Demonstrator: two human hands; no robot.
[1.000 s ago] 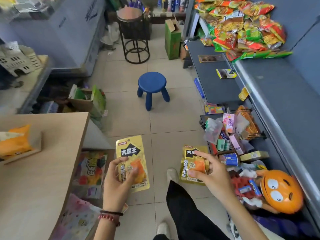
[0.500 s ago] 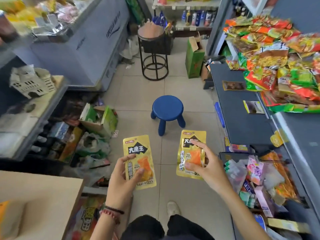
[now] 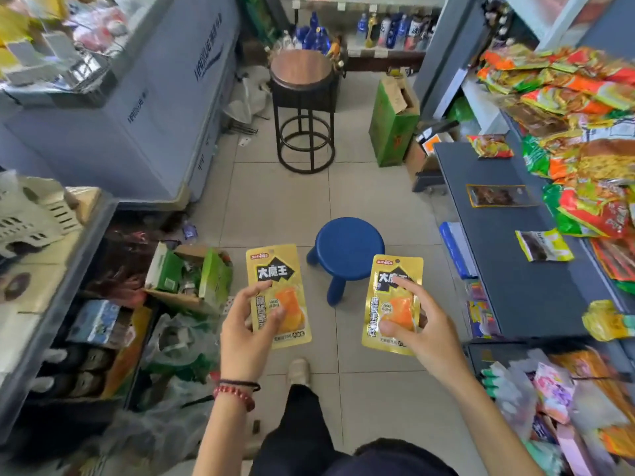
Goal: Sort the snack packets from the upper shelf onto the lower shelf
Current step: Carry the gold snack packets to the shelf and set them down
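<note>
Left hand (image 3: 245, 334) pinches one gold packet (image 3: 275, 269), right hand (image 3: 424, 333) its twin packet (image 3: 385, 304) at lower centre (mid-carry, seemingly); next, both need laying on the lower shelf (image 3: 515, 269) at right.

The left gold packet (image 3: 290, 300) and the right gold packet (image 3: 395, 307), both black-labelled with an orange window, are held upright. A heap of packets (image 3: 584, 166) covers the upper shelf (image 3: 516, 137). Single packets (image 3: 544, 245) lie apart on the dark lower shelf (image 3: 515, 286).

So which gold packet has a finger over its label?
The right packet, in the right hand; the left packet, in the left hand, shows its label clear.
</note>
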